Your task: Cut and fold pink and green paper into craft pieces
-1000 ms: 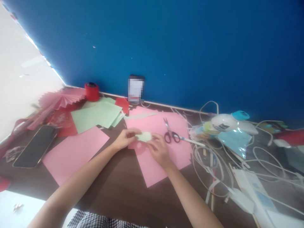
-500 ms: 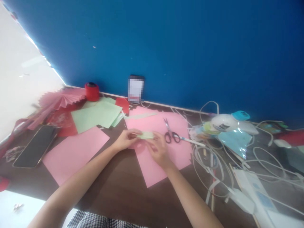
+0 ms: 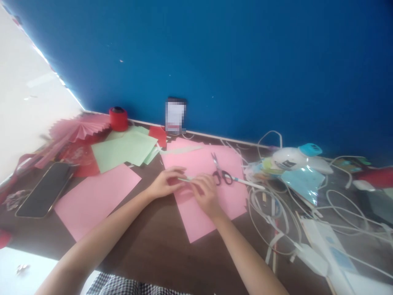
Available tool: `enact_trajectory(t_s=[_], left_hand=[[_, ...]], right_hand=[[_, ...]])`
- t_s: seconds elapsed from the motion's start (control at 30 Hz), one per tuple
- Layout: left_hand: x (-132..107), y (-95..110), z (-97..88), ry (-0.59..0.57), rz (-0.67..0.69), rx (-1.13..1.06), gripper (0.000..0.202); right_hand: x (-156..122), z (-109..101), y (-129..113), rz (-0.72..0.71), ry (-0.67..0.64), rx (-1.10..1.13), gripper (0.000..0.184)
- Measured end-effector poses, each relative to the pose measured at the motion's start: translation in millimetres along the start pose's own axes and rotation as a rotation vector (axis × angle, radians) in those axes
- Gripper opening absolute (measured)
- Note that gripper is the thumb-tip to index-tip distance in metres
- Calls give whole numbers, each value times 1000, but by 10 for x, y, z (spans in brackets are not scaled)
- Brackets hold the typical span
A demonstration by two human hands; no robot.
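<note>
Between my two hands is a small piece of folded light green paper [image 3: 185, 179], seen nearly edge-on as a thin strip. My left hand [image 3: 165, 182] pinches its left end, and my right hand [image 3: 206, 192] is closed on its right end, with the fingers covering much of it. Both hands are held over pink paper sheets [image 3: 196, 223] spread on the dark table. Just right of my right hand, scissors [image 3: 222, 174] with dark handles rest on the pink sheets, their blades pointing away from me.
To the left lie a pink sheet [image 3: 98, 200], green sheets [image 3: 125, 149], a phone [image 3: 44, 190] and a pleated pink paper fan [image 3: 81, 127]. A red tape roll [image 3: 118, 119] stands by the blue wall. Tangled white cables [image 3: 276, 213] and a white bottle [image 3: 291, 157] crowd the right.
The green paper has turned from showing its flat face to nearly edge-on. My right fingers have folded over it more, and my hands stay in about the same place.
</note>
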State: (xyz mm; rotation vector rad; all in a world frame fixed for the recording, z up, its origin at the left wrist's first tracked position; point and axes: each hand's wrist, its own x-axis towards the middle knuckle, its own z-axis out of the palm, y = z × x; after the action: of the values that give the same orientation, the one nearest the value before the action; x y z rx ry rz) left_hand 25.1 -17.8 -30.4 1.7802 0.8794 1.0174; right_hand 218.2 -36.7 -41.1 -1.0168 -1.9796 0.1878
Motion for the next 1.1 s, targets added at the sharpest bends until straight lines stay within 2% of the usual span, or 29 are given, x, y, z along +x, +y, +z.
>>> enact_trajectory(t_s=[0.3, 0.47, 0.7, 0.77, 0.93, 1.1], left_hand=[[-13, 66, 59, -68, -28, 123, 21], [-22, 71, 58, -45, -23, 184, 18], [-30, 69, 44, -29, -61, 150, 19], [-31, 49, 12, -4, -87, 126, 19], [-15, -14, -82, 122, -151, 102, 19], [4, 26, -66, 46, -134, 116, 20]], right_hand=[[36, 9, -39, 38, -107, 45, 9], [55, 14, -73, 60, -132, 41, 8], [49, -46, -20, 124, -152, 66, 9], [38, -88, 36, 172, -125, 85, 9], [25, -132, 111, 382, 57, 166, 8], [48, -27, 2, 385, -95, 288, 10]])
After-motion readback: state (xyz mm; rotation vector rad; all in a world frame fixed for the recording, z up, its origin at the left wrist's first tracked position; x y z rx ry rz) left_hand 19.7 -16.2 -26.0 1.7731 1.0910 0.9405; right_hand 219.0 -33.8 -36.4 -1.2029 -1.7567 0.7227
